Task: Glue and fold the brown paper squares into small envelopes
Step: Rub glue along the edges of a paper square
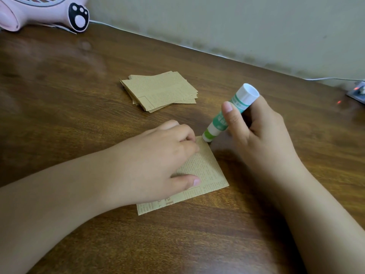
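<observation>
Dark wood grain fills your view: the wooden table (59,80) runs back to a pale wall (237,20) along its far edge. At the far left corner sits a pink device (39,12) with a black-and-white paw print on its side, a thin cable trailing from it.

Nearer you, your left hand (158,163) lies on top of a brown paper square (205,171) printed with newspaper-style text. Your fingers are loosely curled, their tips pressing the sheet near its far corner, and your thumb lies flat across the middle of it. The square lies flat on the table, one corner pointing away from you.

Beyond it, well apart toward the middle of the table, rests the stack of brown paper squares (160,89), slightly fanned, untouched by either hand.

Just right of the sheet's far corner, your right hand (262,131) grips a glue stick (231,111), fingers wrapped round the green-and-white barrel and thumb laid along its side. The stick is tilted, white end up, its lower tip touching the paper's far corner.

At the far right edge, a small grey object (358,93) with a red light lies by the wall, a white cable leading to it.
</observation>
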